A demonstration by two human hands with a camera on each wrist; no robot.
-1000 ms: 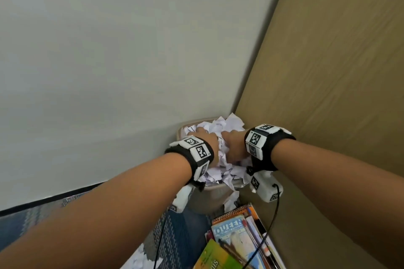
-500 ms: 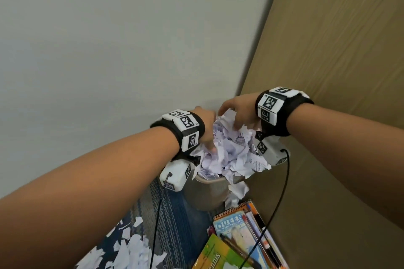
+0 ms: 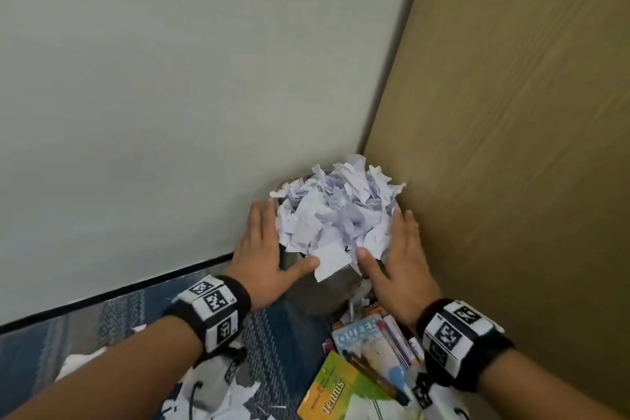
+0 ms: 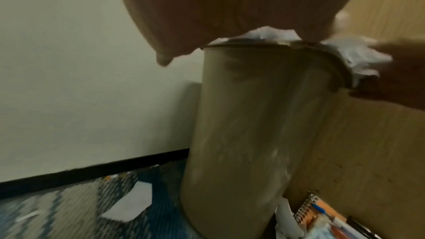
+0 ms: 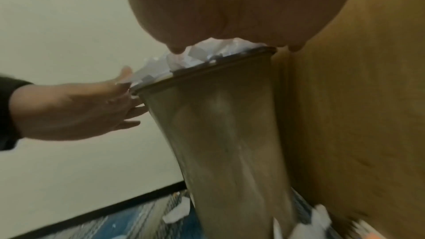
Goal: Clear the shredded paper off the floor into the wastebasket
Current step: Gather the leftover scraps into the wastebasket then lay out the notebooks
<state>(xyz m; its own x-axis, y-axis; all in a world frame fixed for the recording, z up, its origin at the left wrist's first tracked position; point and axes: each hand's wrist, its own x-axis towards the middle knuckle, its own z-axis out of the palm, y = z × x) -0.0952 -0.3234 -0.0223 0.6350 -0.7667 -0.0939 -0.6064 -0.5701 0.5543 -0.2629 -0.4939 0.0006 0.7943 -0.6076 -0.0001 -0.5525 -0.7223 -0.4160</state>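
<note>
A tan wastebasket (image 3: 317, 293) stands in the corner, heaped over its rim with white shredded paper (image 3: 334, 211). My left hand (image 3: 262, 242) lies flat against the left side of the heap, fingers straight and thumb under a hanging scrap. My right hand (image 3: 399, 249) lies flat against the right side, also open. The left wrist view has the wastebasket (image 4: 241, 134) from low down, with paper (image 4: 269, 33) over the rim. In the right wrist view my left hand (image 5: 76, 110) touches the wastebasket (image 5: 225, 134) at its rim. More shredded paper (image 3: 218, 399) lies on the carpet below my left arm.
A white wall (image 3: 170, 95) stands behind and a brown panel (image 3: 511, 147) to the right, boxing the basket in. Books and pens (image 3: 371, 348) and a green book (image 3: 337, 389) lie on the blue carpet (image 3: 279, 344) right in front of the basket.
Both hands held a bunch of paper over the basket. They have let it go and dropped to the sides of the heap, fingers straight.
</note>
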